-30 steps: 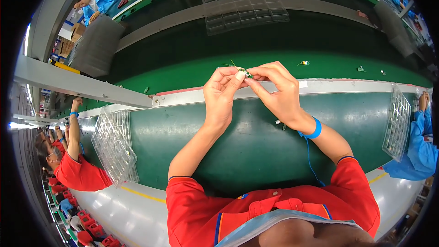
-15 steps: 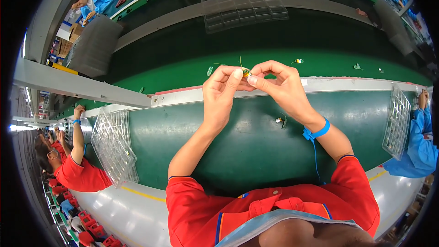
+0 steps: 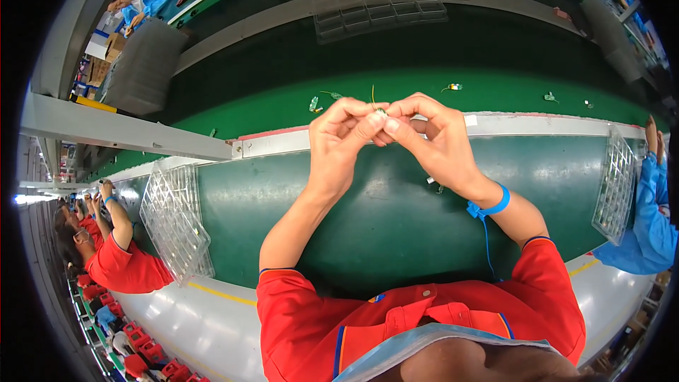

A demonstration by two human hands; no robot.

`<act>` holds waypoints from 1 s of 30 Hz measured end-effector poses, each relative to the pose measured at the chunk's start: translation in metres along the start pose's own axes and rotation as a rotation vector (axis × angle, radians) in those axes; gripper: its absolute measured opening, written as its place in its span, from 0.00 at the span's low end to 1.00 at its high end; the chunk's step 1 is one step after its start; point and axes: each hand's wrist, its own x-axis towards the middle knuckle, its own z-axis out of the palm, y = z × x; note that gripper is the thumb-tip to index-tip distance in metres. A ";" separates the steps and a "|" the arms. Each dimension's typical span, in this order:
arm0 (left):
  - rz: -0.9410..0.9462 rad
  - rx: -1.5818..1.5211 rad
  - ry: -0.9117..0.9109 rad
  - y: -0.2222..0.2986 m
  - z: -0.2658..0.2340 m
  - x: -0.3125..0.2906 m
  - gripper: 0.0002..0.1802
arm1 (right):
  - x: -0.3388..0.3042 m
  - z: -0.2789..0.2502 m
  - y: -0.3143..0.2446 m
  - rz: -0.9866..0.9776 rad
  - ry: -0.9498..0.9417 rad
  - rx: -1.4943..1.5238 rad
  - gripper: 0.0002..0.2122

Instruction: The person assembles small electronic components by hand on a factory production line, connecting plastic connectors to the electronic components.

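Between the fingertips of both hands is a small green circuit board (image 3: 381,111) with a thin yellow wire standing up from it. My left hand (image 3: 335,145) pinches its left side between thumb and fingers. From the other side, the thumb and forefinger of my right hand (image 3: 440,143) close on it, and a blue wrist strap (image 3: 495,202) with a cord circles that wrist. The fingertips cover most of the board. Partly behind my right hand, a small wired part (image 3: 432,181) lies on the green bench (image 3: 283,201).
Several small boards lie on the green belt beyond, among them one with a yellow wire (image 3: 454,87). A clear compartment tray (image 3: 378,0) lies farther back. Trays (image 3: 175,223) stand at the left and more trays (image 3: 614,187) at the right. A metal beam (image 3: 127,127) crosses the left side; co-workers sit both sides.
My thumbs have come closer together over the board, hiding its yellow part. Loose boards on the belt have shifted left. The wired part on the bench is now more covered by my right hand.
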 end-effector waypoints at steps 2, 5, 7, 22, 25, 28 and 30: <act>-0.064 0.062 0.005 0.004 -0.008 0.010 0.07 | 0.007 -0.004 0.001 0.079 -0.042 0.037 0.09; -0.161 0.463 0.138 0.005 -0.047 0.037 0.10 | 0.022 -0.020 0.006 0.146 -0.070 -0.174 0.16; -0.153 0.695 0.258 -0.009 -0.086 0.051 0.10 | 0.031 -0.032 0.011 0.136 -0.019 -0.269 0.17; -0.181 1.441 0.172 -0.043 -0.140 0.051 0.04 | 0.030 -0.032 0.014 0.238 -0.016 -0.469 0.13; -0.342 0.603 0.141 -0.022 -0.101 0.055 0.06 | 0.027 -0.030 0.025 -0.033 0.038 -0.582 0.10; -0.377 0.272 0.004 -0.005 -0.063 0.044 0.07 | 0.027 -0.020 0.025 -0.528 -0.039 -0.840 0.13; -0.359 0.171 -0.081 -0.011 -0.052 0.036 0.07 | 0.025 -0.015 0.029 -0.584 -0.113 -0.815 0.13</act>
